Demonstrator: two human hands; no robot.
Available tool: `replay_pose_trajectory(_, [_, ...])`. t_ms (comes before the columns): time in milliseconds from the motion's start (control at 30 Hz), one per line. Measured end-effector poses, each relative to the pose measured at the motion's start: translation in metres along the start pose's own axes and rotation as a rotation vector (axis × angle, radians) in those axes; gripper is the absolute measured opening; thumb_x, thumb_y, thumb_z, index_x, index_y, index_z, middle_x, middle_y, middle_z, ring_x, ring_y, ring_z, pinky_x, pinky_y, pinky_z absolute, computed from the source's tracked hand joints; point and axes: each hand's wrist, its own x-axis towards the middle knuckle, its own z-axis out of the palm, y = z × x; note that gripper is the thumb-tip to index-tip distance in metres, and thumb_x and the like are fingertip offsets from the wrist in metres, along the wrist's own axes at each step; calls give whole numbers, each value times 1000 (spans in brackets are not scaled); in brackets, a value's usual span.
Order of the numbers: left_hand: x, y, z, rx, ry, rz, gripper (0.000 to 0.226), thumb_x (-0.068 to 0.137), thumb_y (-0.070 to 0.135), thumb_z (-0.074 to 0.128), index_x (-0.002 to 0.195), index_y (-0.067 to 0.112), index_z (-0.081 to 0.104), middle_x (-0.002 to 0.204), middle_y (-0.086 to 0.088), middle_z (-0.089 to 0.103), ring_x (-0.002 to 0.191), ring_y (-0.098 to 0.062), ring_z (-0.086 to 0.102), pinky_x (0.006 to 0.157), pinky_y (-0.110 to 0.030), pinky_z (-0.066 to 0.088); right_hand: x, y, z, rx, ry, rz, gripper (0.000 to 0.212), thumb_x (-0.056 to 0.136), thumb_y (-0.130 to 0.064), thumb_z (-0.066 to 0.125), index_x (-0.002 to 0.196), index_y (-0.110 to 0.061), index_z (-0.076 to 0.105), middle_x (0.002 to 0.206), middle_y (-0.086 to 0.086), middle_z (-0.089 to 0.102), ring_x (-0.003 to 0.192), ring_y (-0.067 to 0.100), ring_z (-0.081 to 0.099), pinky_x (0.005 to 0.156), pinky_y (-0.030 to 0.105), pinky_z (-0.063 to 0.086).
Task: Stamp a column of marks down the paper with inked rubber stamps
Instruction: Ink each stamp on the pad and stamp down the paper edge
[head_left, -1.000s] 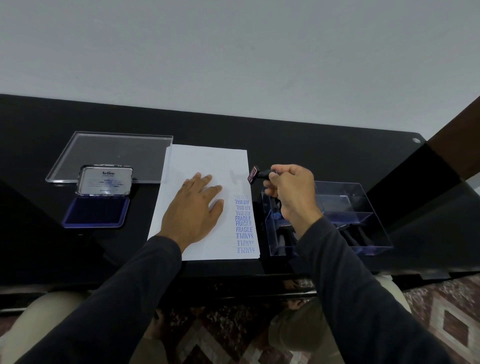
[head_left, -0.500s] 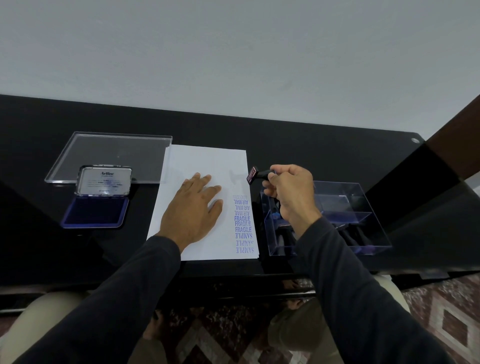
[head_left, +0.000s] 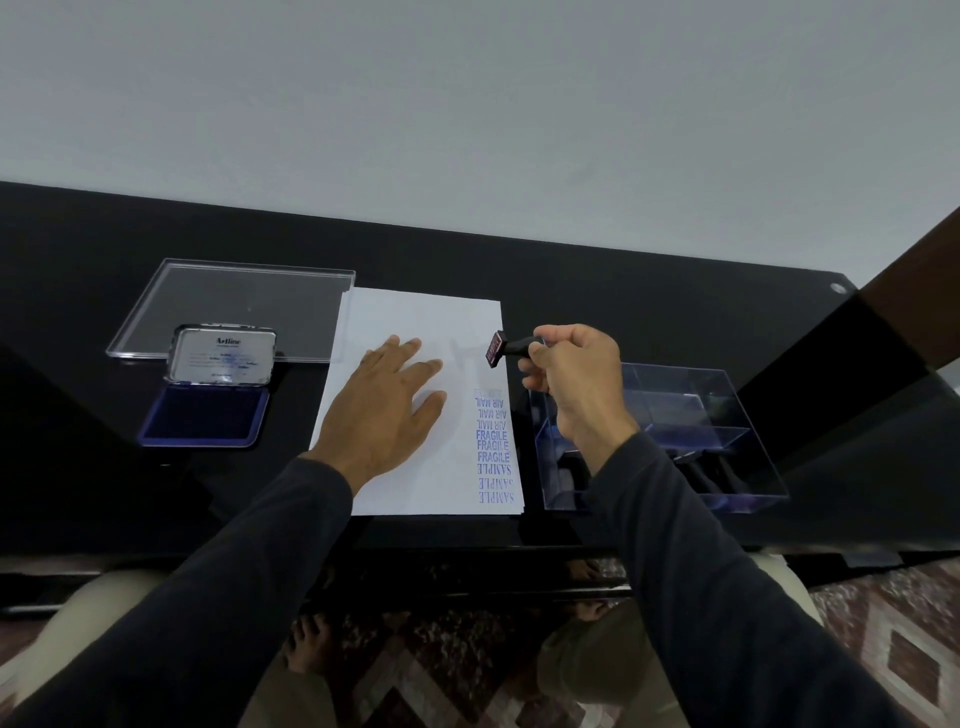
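A white sheet of paper lies on the black table. Down its right edge runs a column of blue marks: AIR MAIL, FRAGILE, SAMPLE. My left hand lies flat on the paper, fingers spread. My right hand holds a black rubber stamp by its handle, lifted off the paper near its right edge, the reddish face turned to the left. An open blue ink pad with its raised lid sits to the left.
A clear plastic lid lies behind the ink pad. To the right of the paper a clear compartment box holds other dark stamps. The table's front edge runs just below the paper.
Almost nothing has moved. My right hand keeps the stamp raised beside the paper's right edge, and my left hand stays flat on the sheet.
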Motion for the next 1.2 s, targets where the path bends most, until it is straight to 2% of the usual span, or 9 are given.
replay_pose_trajectory(100, [-8,-10,-10,36,28,-6,51,102,52,44,147,30,50,164,2,30,154,-19,17,121,-36,12,-6,-2,13,-16,-23,-18,17,90,3,58,98,-9,67,95,11,70,76,19,70,64,30,60])
replay_pose_trajectory(400, [-46,-55,-53,109,102,-80,54,100,48,53,147,23,47,159,-6,39,152,-27,24,122,-51,26,-30,-3,67,-39,-168,-51,16,89,3,59,98,-8,66,97,13,69,76,21,70,60,28,57])
replay_pose_trajectory(567, [-73,-86,-74,115,174,-160,54,97,50,51,143,23,51,153,-4,46,146,-25,33,120,-48,32,-49,-3,107,-97,-234,-96,16,90,1,60,100,-10,66,98,9,68,79,21,71,64,29,60])
replay_pose_trajectory(700, [-96,-111,-86,138,181,-218,55,97,47,52,146,22,48,154,-5,44,148,-27,30,124,-47,23,-67,-4,140,-137,-294,-140,16,90,-2,61,101,-12,66,95,6,68,79,20,71,66,31,61])
replay_pose_trajectory(800, [-111,-130,-93,123,202,-275,57,98,46,55,147,18,49,156,-6,43,150,-28,27,125,-45,19,-81,-3,162,-142,-345,-184,17,87,-1,62,99,-13,65,92,6,69,77,20,70,60,27,58])
replay_pose_trajectory(900, [-121,-146,-98,110,219,-315,57,98,46,56,148,18,49,157,-7,42,150,-28,26,125,-44,18,-93,3,181,-198,-370,-260,17,86,-5,66,95,-19,66,90,1,69,79,18,70,58,26,56])
replay_pose_trajectory(1033, [-132,-166,-102,139,253,-354,57,97,46,57,145,15,52,155,-10,44,151,-30,25,124,-46,19,-105,11,203,-318,-380,-437,18,85,-9,70,94,-25,68,90,-11,68,82,8,68,71,32,60])
replay_pose_trajectory(1133, [-138,-174,-101,145,264,-359,57,97,46,57,144,14,53,154,-11,45,151,-32,24,124,-49,20,-113,16,212,-379,-384,-565,19,87,-7,69,98,-22,69,98,-6,69,85,5,66,75,20,57])
replay_pose_trajectory(1200, [-138,-177,-98,144,259,-356,57,97,47,57,143,14,54,154,-11,45,151,-32,25,124,-50,21,-115,21,216,-430,-386,-663,20,88,-8,69,103,-20,69,104,-3,67,89,9,65,80,23,56])
